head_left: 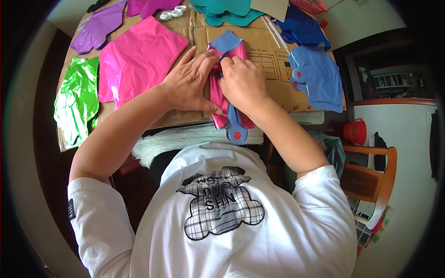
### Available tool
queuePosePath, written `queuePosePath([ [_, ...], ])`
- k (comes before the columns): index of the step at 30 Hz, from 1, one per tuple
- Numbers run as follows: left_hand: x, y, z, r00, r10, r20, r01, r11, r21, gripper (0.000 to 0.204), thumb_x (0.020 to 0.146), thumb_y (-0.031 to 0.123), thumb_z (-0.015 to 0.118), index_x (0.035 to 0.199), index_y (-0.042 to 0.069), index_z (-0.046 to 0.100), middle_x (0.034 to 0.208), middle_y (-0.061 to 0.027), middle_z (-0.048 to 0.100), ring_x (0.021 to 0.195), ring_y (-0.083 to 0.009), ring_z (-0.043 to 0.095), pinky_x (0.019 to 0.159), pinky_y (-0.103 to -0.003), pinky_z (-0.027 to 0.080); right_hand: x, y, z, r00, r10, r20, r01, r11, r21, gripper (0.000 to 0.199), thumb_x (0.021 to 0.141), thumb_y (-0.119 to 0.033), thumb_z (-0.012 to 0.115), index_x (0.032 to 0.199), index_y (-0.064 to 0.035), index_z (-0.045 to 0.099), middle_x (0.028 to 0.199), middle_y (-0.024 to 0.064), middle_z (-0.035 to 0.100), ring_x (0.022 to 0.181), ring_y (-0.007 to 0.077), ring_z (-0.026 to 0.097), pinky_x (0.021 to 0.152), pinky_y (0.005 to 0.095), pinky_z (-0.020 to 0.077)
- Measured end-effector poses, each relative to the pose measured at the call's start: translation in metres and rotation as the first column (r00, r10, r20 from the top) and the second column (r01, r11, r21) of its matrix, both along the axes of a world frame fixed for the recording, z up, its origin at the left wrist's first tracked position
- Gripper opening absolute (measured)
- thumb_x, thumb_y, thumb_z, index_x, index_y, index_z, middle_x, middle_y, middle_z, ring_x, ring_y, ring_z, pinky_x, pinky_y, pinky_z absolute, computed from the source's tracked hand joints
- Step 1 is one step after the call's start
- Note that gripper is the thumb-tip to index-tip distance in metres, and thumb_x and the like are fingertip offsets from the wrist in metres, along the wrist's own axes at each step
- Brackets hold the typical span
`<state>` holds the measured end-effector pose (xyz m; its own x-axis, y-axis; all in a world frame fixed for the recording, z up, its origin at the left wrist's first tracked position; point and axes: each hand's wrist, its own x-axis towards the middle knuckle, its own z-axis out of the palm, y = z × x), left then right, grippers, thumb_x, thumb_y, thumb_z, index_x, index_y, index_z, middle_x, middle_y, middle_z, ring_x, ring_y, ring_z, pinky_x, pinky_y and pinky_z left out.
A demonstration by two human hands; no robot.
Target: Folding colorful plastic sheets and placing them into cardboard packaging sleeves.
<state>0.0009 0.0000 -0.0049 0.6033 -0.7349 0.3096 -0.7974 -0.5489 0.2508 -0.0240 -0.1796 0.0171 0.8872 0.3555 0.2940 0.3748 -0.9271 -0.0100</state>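
Note:
On the cardboard-covered table, a narrow bundle of folded pink and blue foil balloon (218, 90) lies straight in front of me. Its blue top (227, 41) ends in a point, and a rounded blue tab (237, 132) with a red dot hangs over the near edge. My left hand (189, 83) presses along the left side of the bundle, fingers stretched and thumb spread low. From the right, my right hand (244, 82) has its fingers curled closed on the blue fold near the top. Its fingertips are partly hidden.
Left lie a large pink foil sheet (139, 60), a crinkled green one (76, 99) and a purple one (99, 28). Blue pieces with red dots (320, 78), thin white sticks (273, 31) and white ribbon rolls (174, 13) surround the work. White strands (162, 143) hang at the near edge.

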Motion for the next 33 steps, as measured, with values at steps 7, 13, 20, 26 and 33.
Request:
queuePosePath([
  [7, 0.000, 0.002, -0.003, 0.999, -0.001, -0.032, -0.001, 0.998, -0.059, 0.117, 0.055, 0.068, 0.077, 0.136, -0.002, 0.028, 0.135, -0.0199, 0.043, 0.136, -0.0315, 0.034, 0.116, -0.048, 0.020, -0.007, -0.016, 0.000, 0.971, 0.234, 0.038, -0.237, 0.953, 0.190, 0.017, 0.078, -0.021, 0.067, 0.085, -0.0057, 0.065, 0.085, 0.0077, 0.057, 0.085, 0.0268, 0.057, 0.078, 0.0404, 0.0455],
  [13, 0.000, 0.001, 0.001, 0.999, -0.010, -0.033, 0.008, 0.998, -0.070, 0.117, 0.055, 0.070, 0.075, 0.135, -0.002, 0.031, 0.135, -0.0199, 0.041, 0.134, -0.0321, 0.036, 0.115, -0.047, 0.023, 0.004, -0.026, -0.028, 0.925, 0.318, 0.207, -0.370, 0.879, 0.302, 0.016, 0.079, -0.013, 0.065, 0.090, -0.0015, 0.063, 0.102, 0.0150, 0.062, 0.101, 0.0313, 0.057, 0.091, 0.0418, 0.0448],
  [20, 0.000, 0.001, 0.000, 0.999, -0.020, 0.034, 0.021, 0.999, -0.032, 0.110, 0.059, 0.072, 0.072, 0.134, -0.001, 0.038, 0.133, -0.0181, 0.042, 0.135, -0.0307, 0.034, 0.115, -0.051, 0.021, 0.003, -0.024, -0.036, 0.936, 0.274, 0.219, -0.331, 0.896, 0.296, 0.018, 0.080, -0.012, 0.064, 0.094, -0.0011, 0.061, 0.110, 0.0179, 0.061, 0.107, 0.0336, 0.056, 0.095, 0.0423, 0.0437],
  [26, -0.003, 0.001, 0.005, 0.990, -0.038, 0.133, 0.039, 0.999, -0.007, 0.103, 0.063, 0.072, 0.068, 0.130, -0.003, 0.046, 0.131, -0.0160, 0.045, 0.135, -0.0290, 0.035, 0.115, -0.053, 0.019, 0.004, -0.024, -0.035, 0.952, 0.250, 0.176, -0.293, 0.912, 0.287, 0.022, 0.080, -0.013, 0.062, 0.098, -0.0011, 0.058, 0.115, 0.0199, 0.058, 0.110, 0.0349, 0.054, 0.097, 0.0442, 0.0417],
  [33, -0.004, 0.001, 0.004, 0.998, -0.056, 0.025, 0.056, 0.998, 0.037, 0.104, 0.063, 0.068, 0.071, 0.135, -0.001, 0.043, 0.131, -0.0154, 0.046, 0.133, -0.0306, 0.039, 0.114, -0.052, 0.021, 0.009, -0.035, -0.040, 0.988, 0.157, 0.003, -0.156, 0.974, 0.165, 0.063, 0.088, -0.039, 0.056, 0.134, 0.0026, 0.042, 0.143, 0.0249, 0.037, 0.137, 0.0372, 0.031, 0.113, 0.0514, 0.0181],
])
